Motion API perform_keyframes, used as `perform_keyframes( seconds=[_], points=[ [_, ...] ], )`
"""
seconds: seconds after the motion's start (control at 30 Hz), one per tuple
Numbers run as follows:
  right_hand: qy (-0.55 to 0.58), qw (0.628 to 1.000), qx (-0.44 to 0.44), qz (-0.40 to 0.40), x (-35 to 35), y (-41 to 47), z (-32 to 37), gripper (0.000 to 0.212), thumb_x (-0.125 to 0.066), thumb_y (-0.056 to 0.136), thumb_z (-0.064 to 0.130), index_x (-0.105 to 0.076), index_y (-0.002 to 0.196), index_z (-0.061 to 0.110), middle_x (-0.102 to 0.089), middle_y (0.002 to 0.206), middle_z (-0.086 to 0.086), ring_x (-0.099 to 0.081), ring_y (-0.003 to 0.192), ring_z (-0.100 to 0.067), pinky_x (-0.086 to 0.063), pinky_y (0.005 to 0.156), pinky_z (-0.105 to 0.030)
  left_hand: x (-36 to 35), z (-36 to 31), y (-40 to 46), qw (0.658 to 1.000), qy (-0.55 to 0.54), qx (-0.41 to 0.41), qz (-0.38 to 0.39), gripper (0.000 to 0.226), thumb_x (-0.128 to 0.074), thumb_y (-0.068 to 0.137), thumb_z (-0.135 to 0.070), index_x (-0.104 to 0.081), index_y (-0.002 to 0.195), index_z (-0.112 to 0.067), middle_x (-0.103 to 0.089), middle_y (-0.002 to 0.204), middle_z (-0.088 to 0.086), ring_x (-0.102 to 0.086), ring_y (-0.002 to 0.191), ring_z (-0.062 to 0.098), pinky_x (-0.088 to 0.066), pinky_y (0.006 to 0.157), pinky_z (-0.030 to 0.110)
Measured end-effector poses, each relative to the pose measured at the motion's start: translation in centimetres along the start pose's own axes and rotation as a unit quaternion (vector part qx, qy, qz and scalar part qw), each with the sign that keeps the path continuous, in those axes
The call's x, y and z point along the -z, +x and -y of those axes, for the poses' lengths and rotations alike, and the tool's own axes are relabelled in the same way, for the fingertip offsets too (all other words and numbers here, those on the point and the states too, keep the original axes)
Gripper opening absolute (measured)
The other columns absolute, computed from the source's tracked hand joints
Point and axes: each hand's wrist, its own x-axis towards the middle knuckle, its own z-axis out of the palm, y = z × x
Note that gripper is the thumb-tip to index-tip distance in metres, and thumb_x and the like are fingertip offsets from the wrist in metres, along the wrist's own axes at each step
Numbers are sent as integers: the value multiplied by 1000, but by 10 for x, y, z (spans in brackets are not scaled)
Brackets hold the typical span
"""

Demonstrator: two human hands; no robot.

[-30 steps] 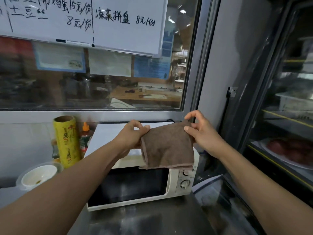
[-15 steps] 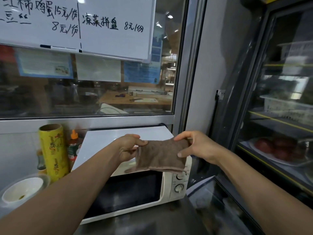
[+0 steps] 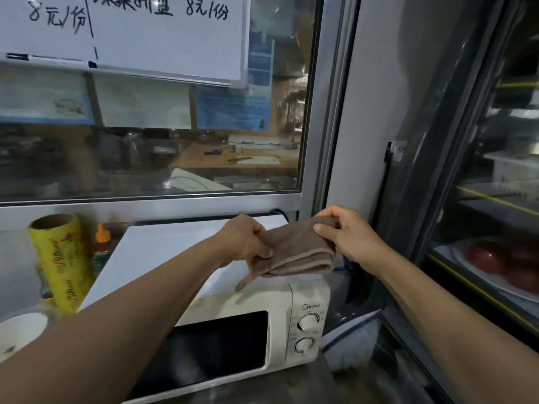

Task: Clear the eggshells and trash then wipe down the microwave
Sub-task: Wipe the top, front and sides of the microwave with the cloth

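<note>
A white microwave [image 3: 163, 249] with two dials stands on the steel counter, its door closed. A brown cloth [image 3: 294, 252], folded over into a thick pad, is held just above the microwave's top right corner. My left hand [image 3: 246, 242] pinches the cloth's left end. My right hand [image 3: 347, 234] grips its right end, thumb on top. One loose corner of the cloth hangs down and touches the microwave's top front edge.
Left of the microwave stand a yellow roll of cling film [image 3: 59, 260], an orange-capped bottle [image 3: 102, 249] and a white lidded bowl [image 3: 20, 330]. A glass-door display fridge [image 3: 481, 214] fills the right. A window and whiteboard [image 3: 163, 33] are behind.
Both hands have lowered the cloth from hanging flat in front of the microwave and folded it over into a pad above the microwave's top.
</note>
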Motion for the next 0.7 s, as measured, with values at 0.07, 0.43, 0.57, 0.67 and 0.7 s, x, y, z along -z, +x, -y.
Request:
perform_keyframes(
  seconds=[0.07, 0.43, 0.57, 0.67, 0.7],
  points=[
    [-4, 1000, -8, 13, -2, 11, -18, 7, -62, 87, 9, -62, 94, 9, -66, 93, -11, -63, 90, -28, -52, 86, -47, -9, 0, 23, 984, 166, -25, -59, 9, -68, 74, -11, -62, 75, -18, -60, 82, 2, -55, 84, 22, -44, 63, 29],
    [-239, 959, 131, 81, -21, 70, -108, 15, -70, 77, 6, -64, 88, 14, -64, 95, 0, -59, 88, -15, -51, 80, -37, -49, 54, 114, 865, 446, -180, -144, 15, -53, 85, -18, -60, 99, -18, -61, 100, -1, -51, 101, 22, -40, 65, 30],
    [-154, 968, 116, 159, -26, 68, -120, 20, -63, 84, 33, -61, 65, 28, -62, 86, 8, -58, 83, -3, -48, 80, -25, -40, 76, 109, 971, 223, -92, -2, 33, -70, 75, -46, -67, 101, -26, -62, 98, -11, -56, 97, 12, -46, 79, 29],
    [-108, 973, 154, 137, -32, 82, -109, 15, -57, 91, 13, -68, 93, 24, -60, 108, 12, -53, 104, 2, -38, 98, -15, -23, 83, 106, 984, 145, -99, -17, 26, -57, 86, -46, -69, 100, -27, -65, 101, -13, -58, 101, 12, -45, 86, 29],
    [-120, 964, 171, 162, -37, 87, -105, 27, -55, 91, 6, -65, 110, 21, -56, 122, 12, -46, 115, 5, -30, 103, -8, -19, 85, 106, 982, 159, -94, -39, 23, -54, 91, -38, -68, 104, -26, -65, 109, -10, -57, 105, 14, -46, 90, 32]
  ],
)
